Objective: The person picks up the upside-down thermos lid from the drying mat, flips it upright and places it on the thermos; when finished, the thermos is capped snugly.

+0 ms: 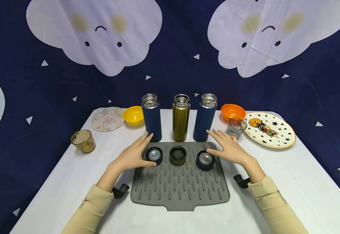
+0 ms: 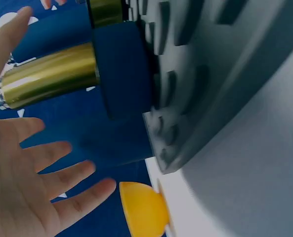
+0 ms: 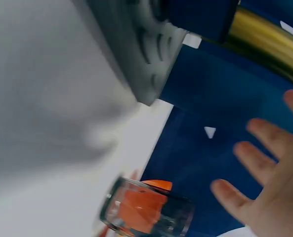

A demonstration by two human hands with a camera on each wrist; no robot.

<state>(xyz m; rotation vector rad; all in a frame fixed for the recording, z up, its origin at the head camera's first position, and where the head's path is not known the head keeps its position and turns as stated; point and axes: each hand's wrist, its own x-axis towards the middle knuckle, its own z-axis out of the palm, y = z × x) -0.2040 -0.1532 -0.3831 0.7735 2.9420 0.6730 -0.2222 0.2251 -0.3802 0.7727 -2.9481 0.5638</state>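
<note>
My left hand (image 1: 132, 155) is held with fingers spread beside the left blue bottle (image 1: 152, 122) and its dark lid (image 1: 154, 155). Nothing is in its grasp; the left wrist view shows the bare palm (image 2: 13, 187). My right hand (image 1: 229, 148), also spread and holding nothing, hovers near the right blue bottle (image 1: 205, 120), its thumb tip close over the right lid (image 1: 205, 160). Between them stands a gold bottle (image 1: 180, 122), with a round lid (image 1: 177, 155) in front. All three bottles are upright without lids, at the back edge of the grey ridged mat (image 1: 180, 187).
On the left are a brown glass (image 1: 83, 141), a patterned round mat (image 1: 108, 119) and a yellow bowl (image 1: 134, 115). On the right are an orange bowl (image 1: 232, 112), a clear glass (image 1: 236, 127) and a star-patterned plate (image 1: 278, 136). A dark cloth (image 1: 181, 78) hangs behind.
</note>
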